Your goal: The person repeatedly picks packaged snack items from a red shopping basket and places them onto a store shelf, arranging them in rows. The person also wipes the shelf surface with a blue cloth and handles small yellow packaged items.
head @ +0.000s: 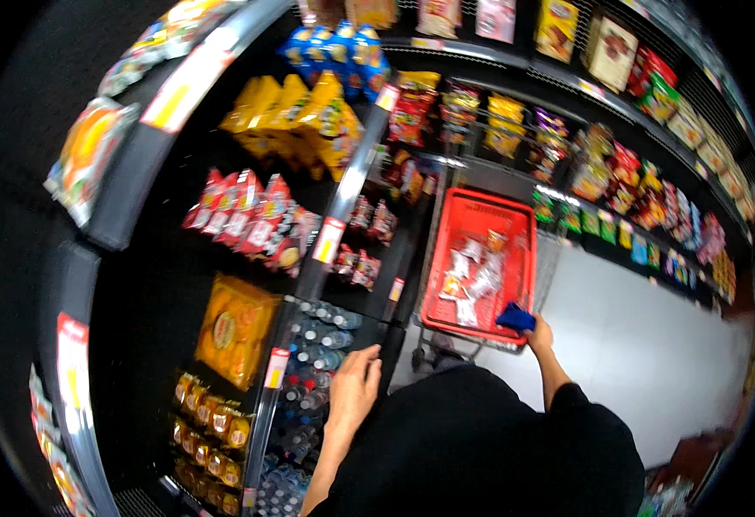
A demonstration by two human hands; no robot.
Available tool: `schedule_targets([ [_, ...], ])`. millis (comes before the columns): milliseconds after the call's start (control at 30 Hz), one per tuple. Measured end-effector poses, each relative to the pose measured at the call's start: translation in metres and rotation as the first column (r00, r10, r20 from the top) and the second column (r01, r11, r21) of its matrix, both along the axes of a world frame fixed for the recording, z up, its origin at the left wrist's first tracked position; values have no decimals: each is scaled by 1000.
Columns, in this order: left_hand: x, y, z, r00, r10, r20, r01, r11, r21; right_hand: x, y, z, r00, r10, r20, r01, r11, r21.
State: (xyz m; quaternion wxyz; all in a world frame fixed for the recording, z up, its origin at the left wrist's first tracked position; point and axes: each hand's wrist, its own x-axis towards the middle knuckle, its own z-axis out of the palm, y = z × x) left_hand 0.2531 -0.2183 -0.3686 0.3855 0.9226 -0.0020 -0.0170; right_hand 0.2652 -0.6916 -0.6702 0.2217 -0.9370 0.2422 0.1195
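My left hand (355,381) is in front of the shelves, near several plastic bottles (329,339) with pale caps. Its fingers are loosely bent, with nothing in them. My right hand (539,334) grips a dark blue, cloth-like item (515,318) at the near right corner of a red plastic basket (525,258); whether it also holds the rim or a cart handle is hidden. The basket rests on a wheeled metal cart (474,352) before me. Inside lie several small clear and white wrapped packets (486,278) and an orange one (496,240).
Dark shelves on the left hold yellow snack bags (326,123), red-and-white bags (264,216), an orange box (235,329) and gold-wrapped packs (212,413). Ahead, another shelf unit bears hanging snack bags (505,124). A pale floor (636,336) lies to the right.
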Motion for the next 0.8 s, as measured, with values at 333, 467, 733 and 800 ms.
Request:
schedule_targets([
  [333,-13,13,2,995,45,86,-45,999,-9,62,53,107,918,-211,335,-117,663,740],
  [467,-18,21,18,975,82,208,-80,997,-15,98,152,232,874,-92,476,-392,445,805],
  [733,-57,65,88,668,435,603,-441,885,-151,109,318,433,670,3,743,-739,98,666],
  [800,-77,77,115,531,502,683,-543,820,-180,104,351,478,581,-38,813,-814,-34,580],
])
